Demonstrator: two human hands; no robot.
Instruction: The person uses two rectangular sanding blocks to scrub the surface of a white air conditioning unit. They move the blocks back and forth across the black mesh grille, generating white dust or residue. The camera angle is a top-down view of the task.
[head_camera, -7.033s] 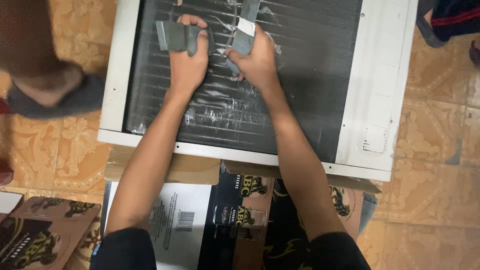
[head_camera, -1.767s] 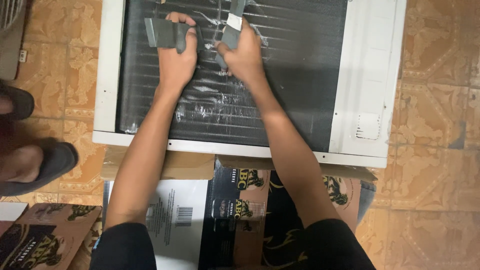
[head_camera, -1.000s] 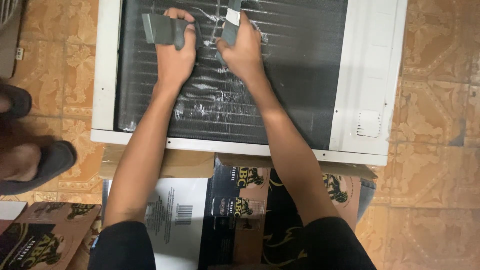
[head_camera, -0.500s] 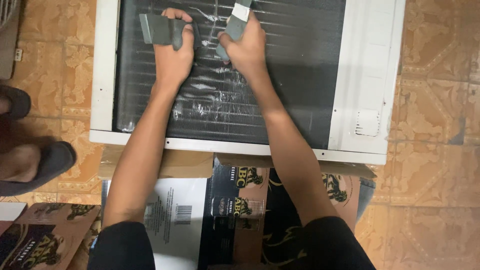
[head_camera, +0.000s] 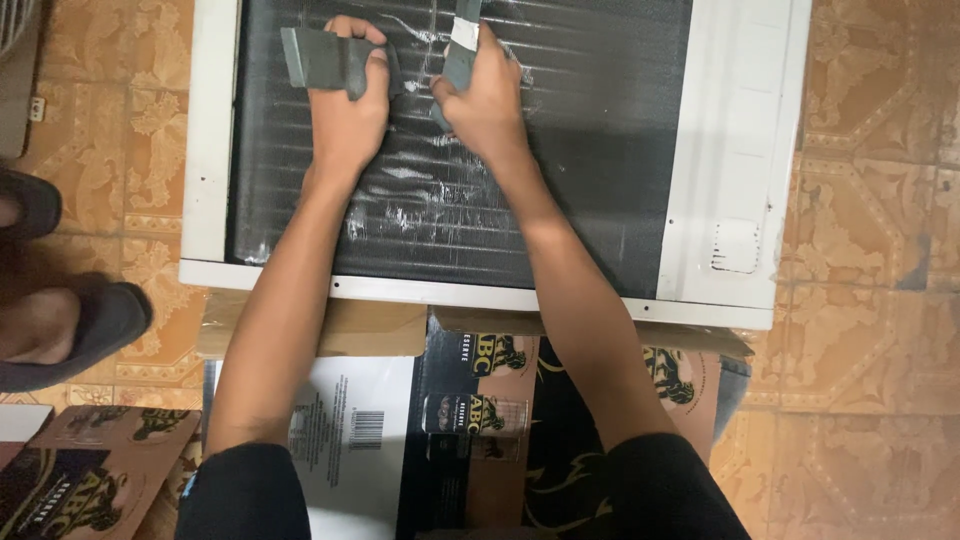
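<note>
A white-framed air conditioner unit (head_camera: 735, 150) lies flat on the tiled floor, its dark finned coil (head_camera: 590, 130) facing up, with shiny bent patches in the middle. My left hand (head_camera: 345, 110) rests on the coil near its top left and grips a flat grey pad (head_camera: 315, 60). My right hand (head_camera: 485, 95) is just to the right of it, closed around a grey tool with a white band (head_camera: 462, 45) that presses on the fins. The tool's upper end runs out of the picture.
Flattened cardboard boxes (head_camera: 470, 420) lie under the unit's near edge and under my arms. Another person's foot in a dark slipper (head_camera: 70, 335) stands at the left. Patterned orange floor tiles (head_camera: 870, 400) surround the unit.
Both hands stay on the coil's upper part. The right hand with the grey tool has shifted slightly up and back along the fins; the left hand barely moved.
</note>
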